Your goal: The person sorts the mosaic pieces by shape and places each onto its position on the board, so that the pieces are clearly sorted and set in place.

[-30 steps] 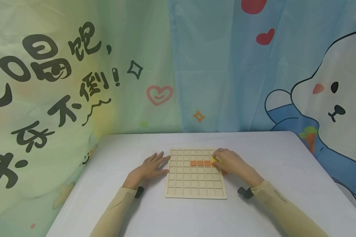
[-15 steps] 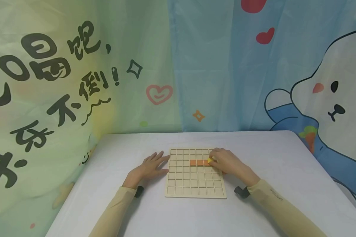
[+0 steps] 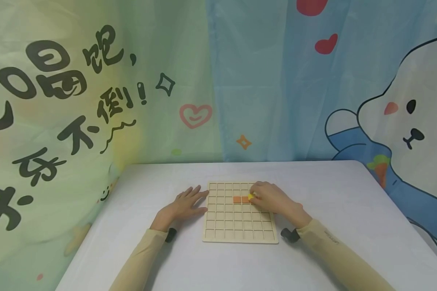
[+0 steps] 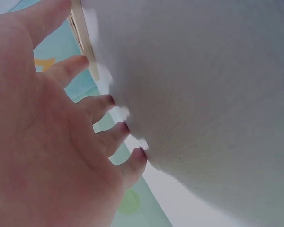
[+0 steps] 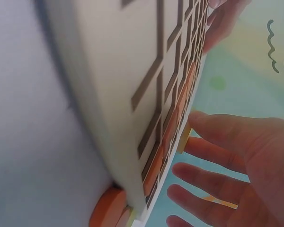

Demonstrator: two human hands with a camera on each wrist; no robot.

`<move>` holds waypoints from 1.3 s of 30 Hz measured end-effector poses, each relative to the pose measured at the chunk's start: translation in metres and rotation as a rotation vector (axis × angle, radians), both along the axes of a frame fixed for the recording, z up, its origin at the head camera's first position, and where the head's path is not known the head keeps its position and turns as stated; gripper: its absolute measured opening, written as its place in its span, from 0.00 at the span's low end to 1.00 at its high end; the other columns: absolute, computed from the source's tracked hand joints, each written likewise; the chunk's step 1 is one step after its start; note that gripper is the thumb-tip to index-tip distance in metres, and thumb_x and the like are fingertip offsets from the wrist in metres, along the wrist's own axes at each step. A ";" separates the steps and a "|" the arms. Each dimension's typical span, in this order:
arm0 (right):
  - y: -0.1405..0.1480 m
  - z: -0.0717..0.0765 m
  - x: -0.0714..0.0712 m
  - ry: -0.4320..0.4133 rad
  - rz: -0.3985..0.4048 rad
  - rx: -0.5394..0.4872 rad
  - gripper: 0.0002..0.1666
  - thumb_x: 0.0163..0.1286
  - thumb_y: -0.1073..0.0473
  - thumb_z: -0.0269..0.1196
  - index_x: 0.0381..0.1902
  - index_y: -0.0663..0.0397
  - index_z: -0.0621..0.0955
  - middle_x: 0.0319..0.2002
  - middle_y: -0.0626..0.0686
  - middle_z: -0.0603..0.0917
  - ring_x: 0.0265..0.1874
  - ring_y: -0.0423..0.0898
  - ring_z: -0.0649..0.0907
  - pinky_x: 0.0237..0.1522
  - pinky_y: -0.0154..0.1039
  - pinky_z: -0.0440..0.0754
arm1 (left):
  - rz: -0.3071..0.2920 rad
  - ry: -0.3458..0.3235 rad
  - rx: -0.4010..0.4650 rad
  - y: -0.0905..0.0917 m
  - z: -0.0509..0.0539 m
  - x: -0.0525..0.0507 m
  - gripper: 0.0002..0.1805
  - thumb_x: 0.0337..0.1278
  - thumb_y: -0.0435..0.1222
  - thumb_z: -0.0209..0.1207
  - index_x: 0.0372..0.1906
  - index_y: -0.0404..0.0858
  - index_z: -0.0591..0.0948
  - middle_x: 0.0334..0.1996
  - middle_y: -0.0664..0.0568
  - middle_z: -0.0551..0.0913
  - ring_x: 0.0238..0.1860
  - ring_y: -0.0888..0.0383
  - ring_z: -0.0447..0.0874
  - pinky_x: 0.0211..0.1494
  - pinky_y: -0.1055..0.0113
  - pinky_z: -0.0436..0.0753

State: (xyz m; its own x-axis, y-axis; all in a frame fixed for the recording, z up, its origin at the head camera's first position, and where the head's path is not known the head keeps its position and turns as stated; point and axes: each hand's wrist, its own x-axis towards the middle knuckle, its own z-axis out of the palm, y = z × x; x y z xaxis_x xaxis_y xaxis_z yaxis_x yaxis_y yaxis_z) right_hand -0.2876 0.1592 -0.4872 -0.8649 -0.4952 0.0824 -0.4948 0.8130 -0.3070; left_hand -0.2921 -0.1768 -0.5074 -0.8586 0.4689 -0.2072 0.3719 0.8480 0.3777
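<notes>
A wooden grid board (image 3: 238,230) lies on the white table, with orange squares (image 3: 237,199) in one row toward its far side. Over that row my right hand (image 3: 271,198) pinches a small yellow piece (image 3: 251,197) between thumb and index finger, the other fingers spread apart. In the right wrist view the yellow piece (image 5: 184,137) stands on edge, close to the orange row (image 5: 170,130). My left hand (image 3: 183,205) rests on the table with fingers spread, thumb and index fingertips at the board's left edge. My right hand hides part of the orange row in the head view.
Beside the board's right edge sits a rounded orange piece (image 5: 107,208), with more piece edges against it, partly cut off. The white table (image 3: 160,258) stretches around the board. Behind it hangs a printed curtain (image 3: 255,81).
My right hand has slid left along the orange row, carrying the yellow piece, and covers more of the orange squares. My left hand stays at the board's left edge.
</notes>
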 end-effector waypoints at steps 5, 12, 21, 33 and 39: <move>-0.007 0.002 -0.001 0.003 0.015 -0.004 0.12 0.68 0.54 0.68 0.44 0.55 0.86 0.45 0.53 0.86 0.44 0.51 0.84 0.45 0.48 0.84 | -0.002 0.003 -0.008 0.000 0.001 -0.001 0.36 0.71 0.59 0.50 0.79 0.55 0.59 0.82 0.45 0.49 0.82 0.39 0.43 0.81 0.38 0.49; -0.015 0.002 -0.001 0.019 0.041 0.023 0.13 0.68 0.53 0.69 0.45 0.54 0.86 0.45 0.52 0.86 0.42 0.49 0.84 0.43 0.47 0.83 | -0.006 0.003 -0.007 0.000 0.000 0.000 0.37 0.71 0.59 0.51 0.79 0.54 0.59 0.82 0.45 0.50 0.82 0.39 0.43 0.80 0.37 0.50; -0.024 0.004 0.001 0.067 0.094 0.010 0.11 0.67 0.55 0.69 0.43 0.55 0.86 0.41 0.50 0.86 0.36 0.45 0.82 0.43 0.46 0.82 | -0.007 0.002 -0.003 0.000 -0.001 -0.001 0.36 0.71 0.59 0.50 0.79 0.55 0.59 0.82 0.45 0.49 0.81 0.38 0.43 0.80 0.36 0.49; -0.044 0.002 -0.002 0.068 0.125 0.048 0.07 0.67 0.55 0.69 0.37 0.52 0.85 0.39 0.49 0.84 0.34 0.43 0.79 0.38 0.42 0.79 | -0.009 -0.006 0.000 -0.001 0.001 0.000 0.37 0.71 0.57 0.51 0.79 0.53 0.59 0.82 0.45 0.49 0.81 0.37 0.43 0.80 0.36 0.49; -0.053 -0.001 -0.001 0.079 0.145 0.081 0.09 0.68 0.52 0.68 0.36 0.50 0.83 0.38 0.48 0.82 0.34 0.43 0.77 0.36 0.41 0.75 | -0.002 -0.007 -0.014 0.000 0.000 -0.001 0.37 0.71 0.58 0.51 0.79 0.55 0.58 0.82 0.46 0.49 0.82 0.39 0.42 0.81 0.38 0.48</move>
State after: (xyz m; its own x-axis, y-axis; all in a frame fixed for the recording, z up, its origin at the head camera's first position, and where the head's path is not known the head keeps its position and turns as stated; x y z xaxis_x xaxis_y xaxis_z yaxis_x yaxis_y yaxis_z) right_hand -0.2890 0.1067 -0.4878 -0.7763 -0.6221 0.1017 -0.6285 0.7519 -0.1989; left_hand -0.2934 -0.1764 -0.5079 -0.8563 0.4673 -0.2198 0.3707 0.8526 0.3684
